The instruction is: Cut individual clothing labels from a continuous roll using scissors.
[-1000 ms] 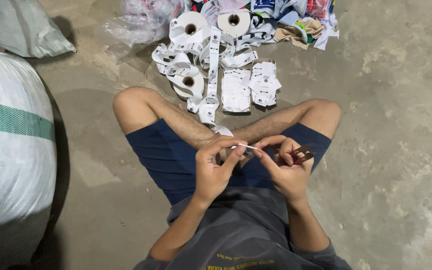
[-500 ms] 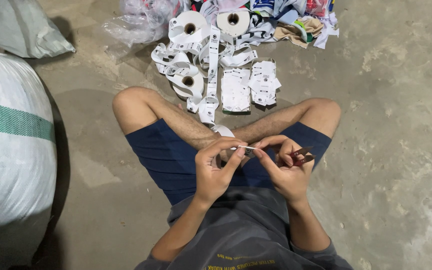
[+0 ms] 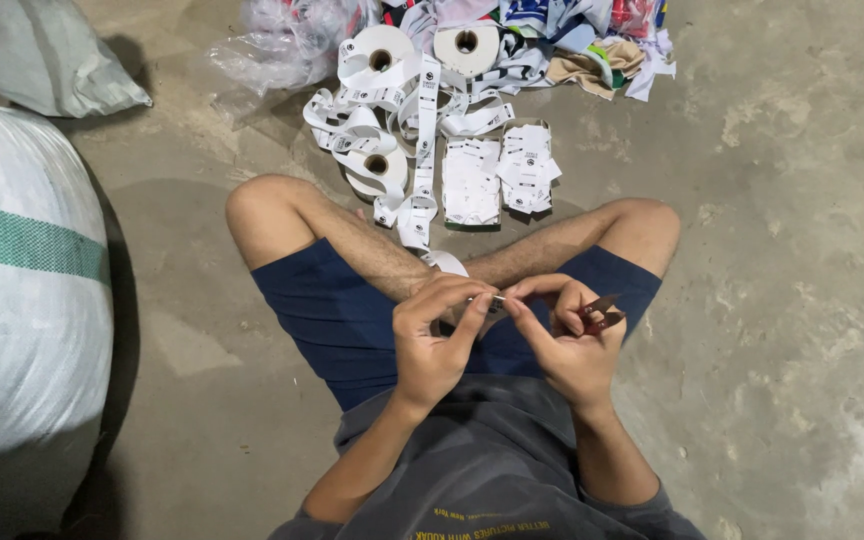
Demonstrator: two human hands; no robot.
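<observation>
I sit cross-legged on a concrete floor in blue shorts. My left hand (image 3: 439, 335) and my right hand (image 3: 564, 335) meet over my lap, fingertips pinching a small white label piece (image 3: 497, 298) between them. A small dark snipping tool (image 3: 604, 313) sticks out of my right hand. A white printed label ribbon (image 3: 419, 215) trails from the floor to my shins.
White label rolls (image 3: 384, 50) and loose ribbon lie ahead, with two stacks of cut labels (image 3: 497, 175). Fabric scraps (image 3: 592, 60) and a clear plastic bag (image 3: 287, 40) lie beyond. A big white woven sack with a green stripe (image 3: 22, 260) stands at left.
</observation>
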